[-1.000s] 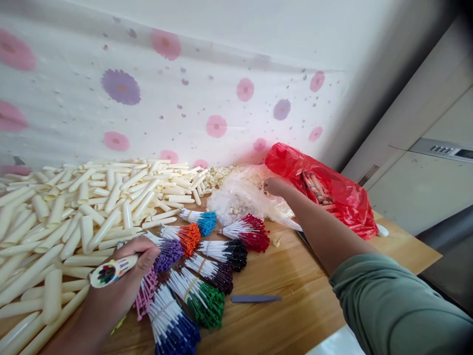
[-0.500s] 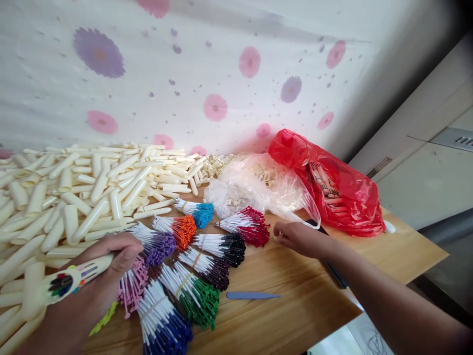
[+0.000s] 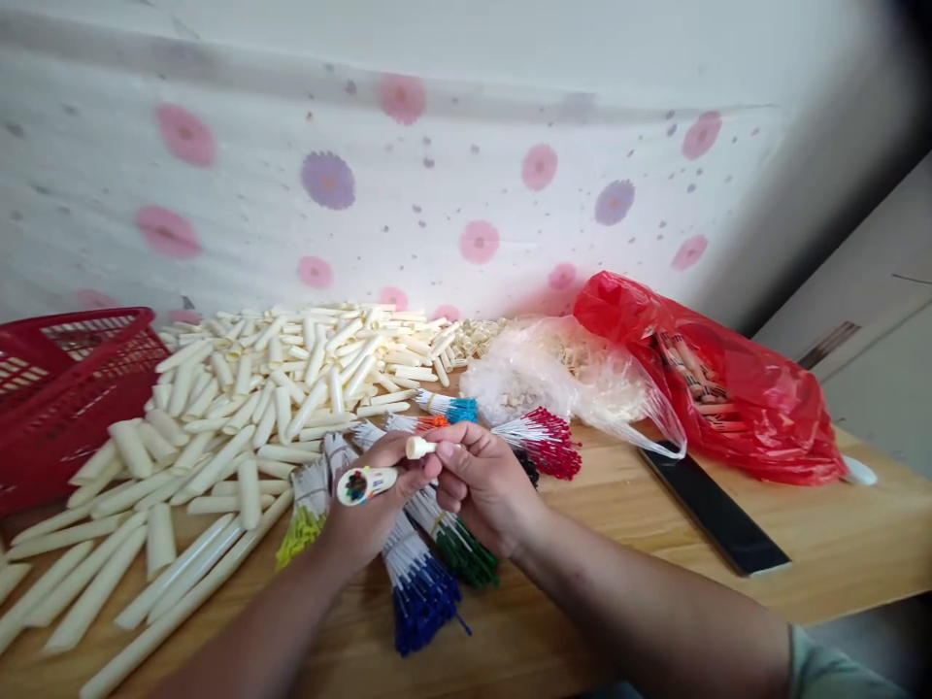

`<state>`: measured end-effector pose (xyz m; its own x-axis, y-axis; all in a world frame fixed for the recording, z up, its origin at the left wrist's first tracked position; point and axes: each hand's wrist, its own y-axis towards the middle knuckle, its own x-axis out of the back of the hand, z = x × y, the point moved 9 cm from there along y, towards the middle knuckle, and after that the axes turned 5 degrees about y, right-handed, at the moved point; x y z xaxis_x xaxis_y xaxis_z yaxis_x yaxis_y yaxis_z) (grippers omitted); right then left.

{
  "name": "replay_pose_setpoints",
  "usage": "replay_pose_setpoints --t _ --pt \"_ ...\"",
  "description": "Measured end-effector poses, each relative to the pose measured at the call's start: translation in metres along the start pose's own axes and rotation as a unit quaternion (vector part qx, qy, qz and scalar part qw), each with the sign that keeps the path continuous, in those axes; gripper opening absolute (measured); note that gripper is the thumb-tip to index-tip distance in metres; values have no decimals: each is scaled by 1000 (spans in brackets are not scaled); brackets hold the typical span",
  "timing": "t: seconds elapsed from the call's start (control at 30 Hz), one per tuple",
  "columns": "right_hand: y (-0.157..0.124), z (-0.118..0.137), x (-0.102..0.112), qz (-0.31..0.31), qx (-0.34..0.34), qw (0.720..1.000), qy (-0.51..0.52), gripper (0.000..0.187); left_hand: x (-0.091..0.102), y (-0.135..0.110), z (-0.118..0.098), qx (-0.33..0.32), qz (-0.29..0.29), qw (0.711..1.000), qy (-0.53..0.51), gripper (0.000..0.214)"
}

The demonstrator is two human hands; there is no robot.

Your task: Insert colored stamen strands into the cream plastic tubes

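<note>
My left hand (image 3: 371, 519) is closed around a cream multicolour pen barrel (image 3: 366, 482), whose open end shows several coloured refill tips. Against its fingers, my right hand (image 3: 484, 481) pinches a small cream plug-like pen part (image 3: 420, 447). Both hands meet above bundles of white-stemmed refills. Around them lie the blue bundle (image 3: 422, 602), the green bundle (image 3: 466, 553), the yellow bundle (image 3: 300, 534), the red bundle (image 3: 543, 442) and the light-blue bundle (image 3: 460, 410). The orange and black bundles are partly covered by my hands.
A large heap of cream pen barrels (image 3: 240, 408) spreads over the left of the wooden table (image 3: 822, 544). A red basket (image 3: 73, 427) stands far left. Behind are a clear plastic bag (image 3: 560, 374) of small parts and a red plastic bag (image 3: 772, 417). A black phone (image 3: 714, 510) lies at right.
My right hand has come left from beside the red bundle to meet my left hand, and now pinches the small part. My left hand moved right with the barrel. The view swung left, revealing the basket.
</note>
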<state>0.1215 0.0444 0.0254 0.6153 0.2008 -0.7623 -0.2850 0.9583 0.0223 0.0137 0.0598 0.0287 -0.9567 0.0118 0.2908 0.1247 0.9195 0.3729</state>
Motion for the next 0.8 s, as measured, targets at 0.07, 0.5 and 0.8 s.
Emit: replay_pose_setpoints --t 0.07,0.5,0.8 --pt "4 -4 -7 20 5 999 -30 24 0 -1 -5 -33 -1 998 -56 24" --pt "17 16 30 -66 78 972 -210 27 -12 -11 18 87 -43 946 -309 18" --pt "20 29 53 -127 113 965 -198 24 -4 0 9 49 0 997 -56 15"
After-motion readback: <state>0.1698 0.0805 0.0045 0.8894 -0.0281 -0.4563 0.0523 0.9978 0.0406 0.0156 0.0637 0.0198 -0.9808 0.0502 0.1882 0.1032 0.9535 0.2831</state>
